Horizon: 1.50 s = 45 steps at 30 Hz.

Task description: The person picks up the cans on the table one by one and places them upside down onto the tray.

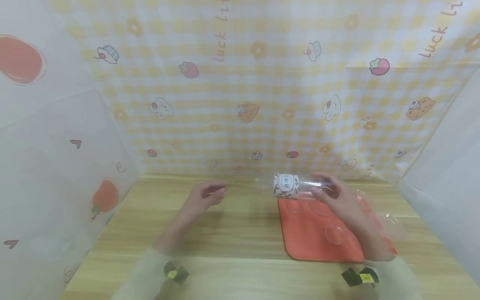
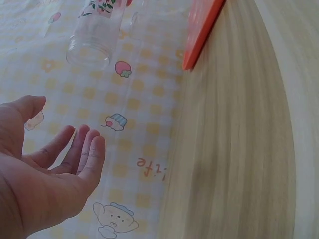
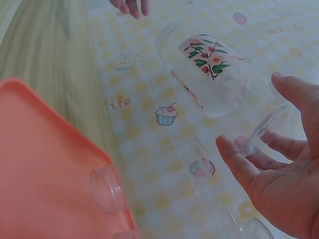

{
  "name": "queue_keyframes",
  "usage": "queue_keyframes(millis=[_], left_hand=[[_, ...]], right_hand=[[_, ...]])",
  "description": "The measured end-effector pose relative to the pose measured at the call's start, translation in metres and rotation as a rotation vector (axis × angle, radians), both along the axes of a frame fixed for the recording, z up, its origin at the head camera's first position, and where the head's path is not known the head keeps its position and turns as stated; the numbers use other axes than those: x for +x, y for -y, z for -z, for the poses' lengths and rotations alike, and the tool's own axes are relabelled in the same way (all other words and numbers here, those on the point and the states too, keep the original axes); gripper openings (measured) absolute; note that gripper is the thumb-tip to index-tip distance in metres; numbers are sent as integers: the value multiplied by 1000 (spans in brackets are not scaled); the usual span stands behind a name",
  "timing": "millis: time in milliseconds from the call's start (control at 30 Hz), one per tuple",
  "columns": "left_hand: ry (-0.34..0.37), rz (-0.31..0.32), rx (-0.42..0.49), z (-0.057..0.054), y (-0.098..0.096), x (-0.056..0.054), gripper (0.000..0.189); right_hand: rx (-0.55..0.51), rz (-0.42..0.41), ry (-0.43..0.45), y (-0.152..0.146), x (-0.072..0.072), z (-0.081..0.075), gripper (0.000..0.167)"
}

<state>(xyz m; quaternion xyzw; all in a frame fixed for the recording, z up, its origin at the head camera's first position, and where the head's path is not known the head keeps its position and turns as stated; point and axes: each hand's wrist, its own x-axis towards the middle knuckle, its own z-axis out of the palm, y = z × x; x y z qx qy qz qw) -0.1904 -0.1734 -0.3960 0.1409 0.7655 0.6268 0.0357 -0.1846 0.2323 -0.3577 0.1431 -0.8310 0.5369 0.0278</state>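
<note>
My right hand (image 1: 339,198) holds a clear bottle (image 1: 286,186) by its right end, thumb on the near side and fingers beyond it. The bottle lies sideways above the back of the table and over the orange tray's far edge. A printed label (image 3: 214,59) with pink flowers and green leaves wraps its middle. In the left wrist view the bottle (image 2: 94,42) points a round end towards my left hand (image 2: 57,164). This hand is apart from the bottle, fingers loosely bent, palm bare.
An orange tray (image 1: 318,246) lies on the right half of the wooden table (image 1: 232,233). Several clear round pieces, among them a cup-like one (image 1: 335,234), stand on it. A patterned yellow-checked cloth (image 1: 225,83) hangs behind the table, with pale walls on both sides.
</note>
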Motion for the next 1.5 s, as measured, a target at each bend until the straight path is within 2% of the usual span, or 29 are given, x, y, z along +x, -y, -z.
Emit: queue_keyframes(millis=[200, 300, 567, 733, 933, 1233, 1500], left_hand=[[3, -29, -78, -1, 10, 6, 47], [-2, -42, -122, 0, 15, 10, 46], [-118, -14, -248, 7, 27, 13, 38], [-118, -32, -291, 6, 31, 17, 36], [-102, -52, -316, 5, 34, 20, 35], [-138, -42, -334, 8, 41, 20, 36], [-139, -52, -340, 8, 43, 20, 34]], right_hand=[[38, 5, -12, -7, 0, -2, 59], [24, -7, -17, -10, 0, -3, 59], [52, -27, -59, -18, 4, -5, 57], [47, -37, -81, -21, 5, -7, 54], [41, -57, -96, -26, 6, -8, 51], [47, -82, -110, -33, 9, -12, 50], [80, -114, -114, -40, 10, -14, 51]])
